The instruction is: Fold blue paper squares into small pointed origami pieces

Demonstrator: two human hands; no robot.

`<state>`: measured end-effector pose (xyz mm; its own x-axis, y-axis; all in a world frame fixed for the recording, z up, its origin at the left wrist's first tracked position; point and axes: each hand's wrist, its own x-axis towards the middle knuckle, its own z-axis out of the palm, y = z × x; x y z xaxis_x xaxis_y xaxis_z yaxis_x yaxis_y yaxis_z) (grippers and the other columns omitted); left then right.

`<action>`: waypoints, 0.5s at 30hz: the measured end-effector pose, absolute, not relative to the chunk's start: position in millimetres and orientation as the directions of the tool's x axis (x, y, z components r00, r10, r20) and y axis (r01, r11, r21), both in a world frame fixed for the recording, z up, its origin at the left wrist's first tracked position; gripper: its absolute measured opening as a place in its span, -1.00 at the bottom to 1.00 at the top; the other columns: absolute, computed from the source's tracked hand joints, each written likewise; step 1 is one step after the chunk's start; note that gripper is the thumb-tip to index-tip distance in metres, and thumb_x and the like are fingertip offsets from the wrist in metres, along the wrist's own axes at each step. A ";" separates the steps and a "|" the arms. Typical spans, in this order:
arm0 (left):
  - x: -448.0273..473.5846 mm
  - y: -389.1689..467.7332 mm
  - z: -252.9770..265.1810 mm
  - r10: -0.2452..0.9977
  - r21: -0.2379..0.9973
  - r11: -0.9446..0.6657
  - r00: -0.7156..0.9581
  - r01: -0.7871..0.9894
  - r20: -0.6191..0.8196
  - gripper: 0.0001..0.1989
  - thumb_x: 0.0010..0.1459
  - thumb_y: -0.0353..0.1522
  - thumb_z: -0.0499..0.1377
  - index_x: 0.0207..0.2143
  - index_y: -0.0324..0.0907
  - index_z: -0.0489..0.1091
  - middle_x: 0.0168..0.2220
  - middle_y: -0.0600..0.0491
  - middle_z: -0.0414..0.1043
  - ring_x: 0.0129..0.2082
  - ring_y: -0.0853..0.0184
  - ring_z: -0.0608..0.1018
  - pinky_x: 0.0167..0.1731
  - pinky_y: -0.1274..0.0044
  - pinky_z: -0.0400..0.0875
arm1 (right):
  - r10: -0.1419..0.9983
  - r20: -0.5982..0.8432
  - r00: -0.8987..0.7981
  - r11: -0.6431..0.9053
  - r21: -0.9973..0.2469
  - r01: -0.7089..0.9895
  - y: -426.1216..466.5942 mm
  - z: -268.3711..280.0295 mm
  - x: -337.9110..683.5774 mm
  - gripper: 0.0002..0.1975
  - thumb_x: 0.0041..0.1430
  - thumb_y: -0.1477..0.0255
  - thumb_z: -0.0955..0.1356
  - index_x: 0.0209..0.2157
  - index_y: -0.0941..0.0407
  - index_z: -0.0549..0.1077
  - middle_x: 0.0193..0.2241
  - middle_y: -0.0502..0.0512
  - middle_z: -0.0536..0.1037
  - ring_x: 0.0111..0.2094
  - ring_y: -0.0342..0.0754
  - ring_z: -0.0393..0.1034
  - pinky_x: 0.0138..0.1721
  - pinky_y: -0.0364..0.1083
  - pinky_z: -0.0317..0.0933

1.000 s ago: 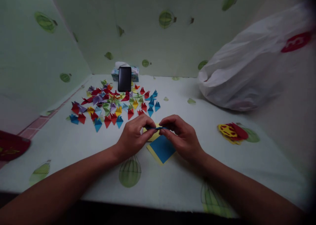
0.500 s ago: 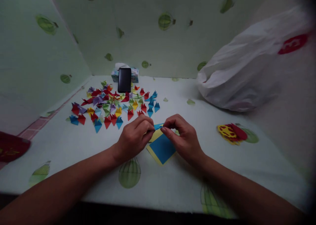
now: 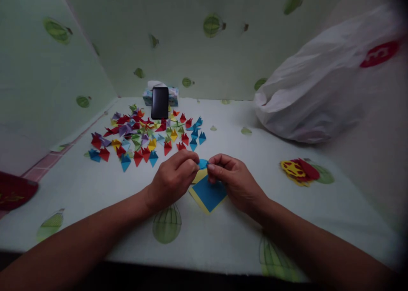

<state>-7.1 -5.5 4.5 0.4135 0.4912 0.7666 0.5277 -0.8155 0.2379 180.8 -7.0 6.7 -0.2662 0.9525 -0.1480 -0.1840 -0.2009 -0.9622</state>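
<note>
Between my two hands is a small folded piece of blue paper (image 3: pixel 203 164), held a little above the table. My left hand (image 3: pixel 174 172) pinches its left end, and my right hand (image 3: pixel 234 178) grips the right end between thumb and fingers. The fingers hide part of its folds. Beneath the hands lie square paper sheets, a blue sheet (image 3: pixel 209 194) on top with yellow paper (image 3: pixel 198 201) showing along its edges. To the far left spreads a crowd of small folded paper cranes (image 3: pixel 140 133) in red, blue, yellow, green and purple.
A black phone (image 3: pixel 160 103) leans on a tissue box (image 3: pixel 173 97) behind the cranes. At right sits a large white plastic bag (image 3: pixel 306 91). Red and yellow cut-out pieces (image 3: pixel 299 170) lie in front of it. Something red (image 3: pixel 15 191) is at the left edge.
The blue paper between my hands has turned and now shows a broader face. My right hand has shifted slightly down, its fingers curled differently. My left hand is nearly still.
</note>
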 end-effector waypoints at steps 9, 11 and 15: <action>-2.8 -7.1 3.7 0.715 0.585 -0.696 0.338 0.416 0.612 -0.88 0.20 -0.46 0.21 -0.20 -0.17 0.37 -0.27 0.00 0.44 -0.29 0.36 0.52 -0.30 0.53 0.53 | 0.977 -0.055 -0.204 -0.083 -0.988 -0.132 -6.6 6.3 180.7 -0.84 -0.04 0.40 0.48 -0.44 0.13 0.46 -0.58 -0.06 0.46 -0.52 -0.16 0.30 -0.43 -0.14 0.16; -2.4 -9.0 3.9 0.740 0.632 -0.673 0.345 0.385 0.577 -0.87 0.18 -0.43 0.23 -0.19 -0.18 0.38 -0.27 0.00 0.44 -0.29 0.36 0.53 -0.28 0.51 0.55 | 0.983 -0.036 -0.178 -0.054 -0.993 -0.101 -6.5 7.2 180.6 -0.86 -0.05 0.41 0.48 -0.46 0.12 0.45 -0.58 -0.07 0.47 -0.53 -0.15 0.33 -0.44 -0.13 0.19; -1.9 -13.5 4.9 0.783 0.708 -0.620 0.326 0.339 0.530 -0.76 0.16 -0.36 0.27 -0.13 -0.17 0.36 -0.24 0.00 0.44 -0.29 0.34 0.57 -0.24 0.47 0.58 | 0.989 -0.018 -0.144 -0.027 -0.998 -0.060 -7.1 9.0 180.2 -0.87 -0.05 0.44 0.46 -0.49 0.11 0.42 -0.59 -0.07 0.47 -0.53 -0.14 0.35 -0.45 -0.13 0.23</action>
<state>-1.9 -13.5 4.9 0.3258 0.7831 0.5297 0.3389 -0.6198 0.7078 180.2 -7.1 9.0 -0.1437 0.9895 -0.0179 -0.0597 -0.0267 -0.9979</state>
